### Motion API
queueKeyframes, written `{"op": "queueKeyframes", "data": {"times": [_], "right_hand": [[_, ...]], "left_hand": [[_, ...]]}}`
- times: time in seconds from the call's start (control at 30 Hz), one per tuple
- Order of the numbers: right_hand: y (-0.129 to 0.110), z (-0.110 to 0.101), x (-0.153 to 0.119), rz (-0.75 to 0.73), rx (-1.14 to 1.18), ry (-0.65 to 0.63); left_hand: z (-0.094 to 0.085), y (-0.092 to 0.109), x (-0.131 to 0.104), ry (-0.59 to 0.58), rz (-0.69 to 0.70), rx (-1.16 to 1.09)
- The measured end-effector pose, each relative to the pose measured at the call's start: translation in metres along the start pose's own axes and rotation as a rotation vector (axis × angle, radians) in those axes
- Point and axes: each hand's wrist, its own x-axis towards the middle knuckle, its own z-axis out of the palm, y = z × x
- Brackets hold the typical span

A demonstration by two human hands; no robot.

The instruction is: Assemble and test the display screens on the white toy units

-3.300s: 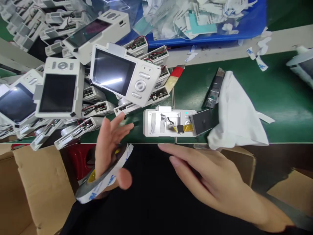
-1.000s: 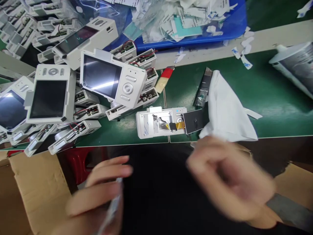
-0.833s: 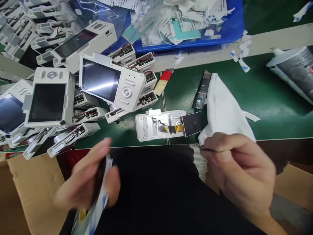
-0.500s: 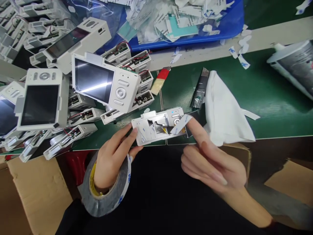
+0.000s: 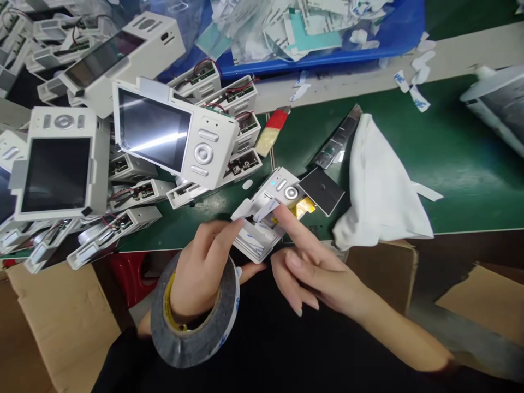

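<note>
My left hand (image 5: pixel 207 267) grips the near end of a white digital camera body (image 5: pixel 262 240), its fingers closed on the casing. The camera is tilted, its button end pointing away from me. A roll of grey double-sided tape (image 5: pixel 186 352) hangs around my left wrist. My right hand (image 5: pixel 311 262) has its index finger stretched out, with the thumb apart and the other fingers loosely bent. A short white tape strip (image 5: pixel 267 209) clings to that fingertip over the camera's open recess. The camera's dark screen panel (image 5: pixel 322 191) lies folded out beside it, near a gold-coloured flex cable (image 5: pixel 303 207).
Several white cameras (image 5: pixel 57 174) are heaped on the left. A blue tray (image 5: pixel 393 46) of liner scraps stands at the back. A red-and-cream strip (image 5: pixel 273 131), a dark flat piece (image 5: pixel 338 139), a white cloth (image 5: pixel 380 191) and a grey container (image 5: pixel 499 103) lie rightward.
The camera has turned, its button end swinging away from me. My left hand has moved right and my right hand left, bringing the tape strip over the recess. The screen panel shows more.
</note>
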Motion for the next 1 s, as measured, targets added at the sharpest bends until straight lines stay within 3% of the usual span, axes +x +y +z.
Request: {"op": "queueKeyframes", "data": {"times": [0.33,0.5,0.77,1.0], "right_hand": [[-0.003,0.006,0.004,-0.043,-0.292,-0.011],[-0.008,0.007,0.003,0.031,-0.282,0.075],[-0.013,0.007,-0.002,-0.025,-0.563,0.269],[-0.014,0.007,-0.001,-0.079,-0.618,0.249]], "left_hand": [[-0.001,-0.002,-0.002,-0.027,0.014,-0.002],[-0.001,0.0,0.002,-0.009,-0.013,0.022],[-0.008,-0.001,0.01,-0.034,0.013,0.059],[-0.011,0.002,0.011,-0.068,0.007,0.052]]}}
